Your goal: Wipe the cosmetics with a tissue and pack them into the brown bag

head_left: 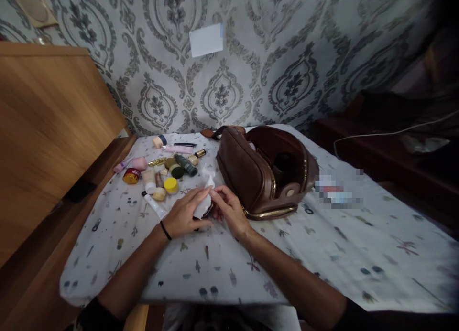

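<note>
My left hand [183,215], with a black band at its wrist, is closed round a crumpled white tissue [208,179]. Wrapped partly in the tissue is a small dark item, mostly hidden, so its kind cannot be made out. My right hand [232,212] pinches the tissue from the other side, thumb and fingers together. Just beyond my right hand stands a brown leather bag [236,166], unzipped, its main compartment gaping. Left of my hands lie several cosmetics, among them a yellow-lidded jar [171,185], a white tube [155,206] and a dark green bottle [185,164].
A patterned white cloth [229,278] covers the table. At the back left are a red-and-gold jar [131,176], a pink tube [178,149] and a black pen [184,144]. A wooden cabinet [53,130] borders the left. Right of the bag lies a blurred-out packet [335,191].
</note>
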